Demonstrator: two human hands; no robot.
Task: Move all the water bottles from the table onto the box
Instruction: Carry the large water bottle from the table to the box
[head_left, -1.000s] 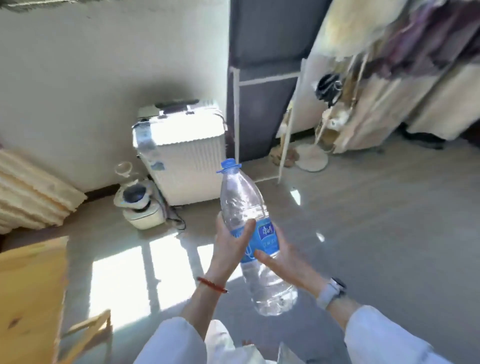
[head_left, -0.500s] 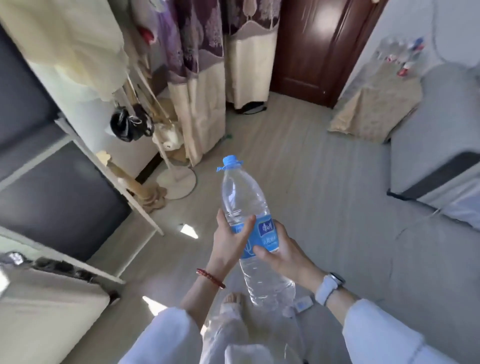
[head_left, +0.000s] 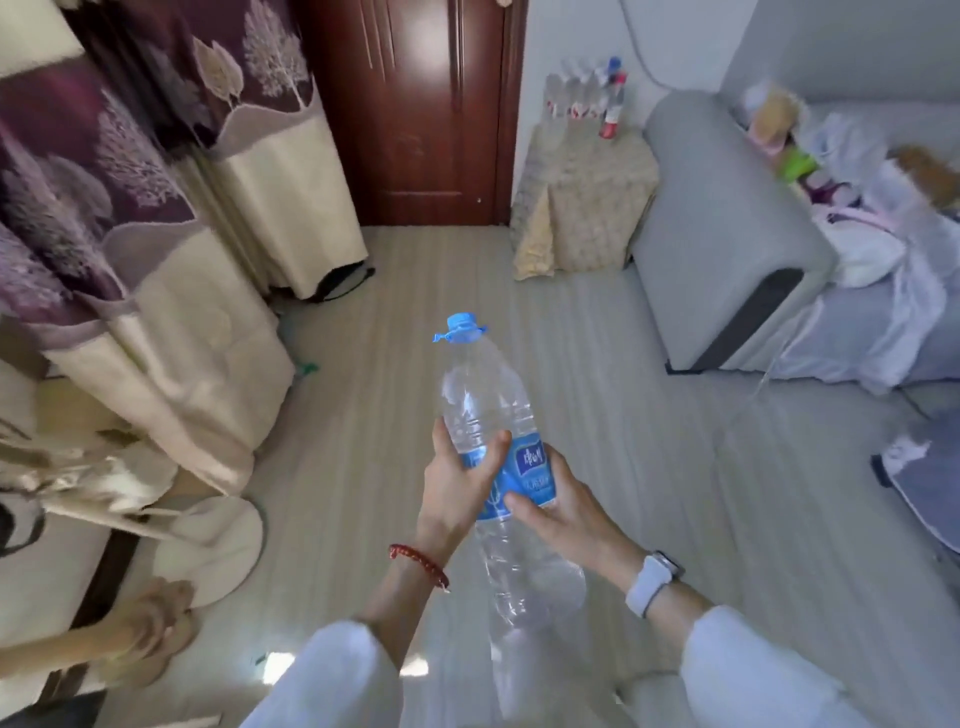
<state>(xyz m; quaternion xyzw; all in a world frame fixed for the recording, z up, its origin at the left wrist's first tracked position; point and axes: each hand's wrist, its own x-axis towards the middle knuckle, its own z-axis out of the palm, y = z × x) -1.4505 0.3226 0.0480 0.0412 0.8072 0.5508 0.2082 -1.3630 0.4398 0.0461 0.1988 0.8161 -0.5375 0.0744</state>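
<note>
A large clear water bottle (head_left: 485, 410) with a blue cap and a blue label is held upright in front of me, tilted slightly left. My left hand (head_left: 457, 483) wraps its middle from the left. My right hand (head_left: 561, 512) grips the label from the right. Far ahead, a box draped in a patterned yellowish cloth (head_left: 584, 202) stands beside the door. Several water bottles (head_left: 584, 101) stand on its top at the back, some with red labels.
A grey sofa (head_left: 727, 234) piled with clothes and bags runs along the right. A dark red door (head_left: 415, 109) is ahead. Purple-and-cream curtains (head_left: 130, 182) and a round stand base (head_left: 213, 545) line the left. Pale wood floor lies between me and the box.
The view has swung further right: the white suitcase and the dark cabinet have left the frame, and the door, the cloth-covered box and the sofa are now nearer the centre. Both hands keep the same grip.
</note>
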